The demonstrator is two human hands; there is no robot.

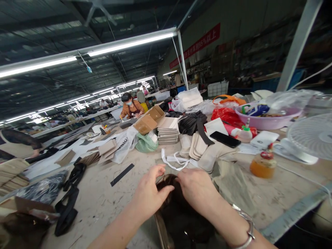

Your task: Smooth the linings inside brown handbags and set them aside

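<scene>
A dark brown, open-topped bag (186, 224) with a lighter side edge stands on the table below my hands; its bottom is lost in shadow. My left hand (147, 190) is at the bag's far left rim, thumb and fingers apart, with the thumb reaching over the opening. On the opposite side, my right hand (198, 188) has its fingers curled over the far rim. A metal bracelet (245, 221) circles the right wrist. Just beyond the hands lie a white strap (175, 159) and grey-green cloth (230, 183).
Stacked beige panels (168, 130), a black phone (225, 139) and a glue bottle (263, 164) stand beyond. A fan (311, 135) and pink basin (269, 121) are at right. Black straps (68, 204) and a dark strip (121, 175) lie left. A co-worker (131, 107) sits across.
</scene>
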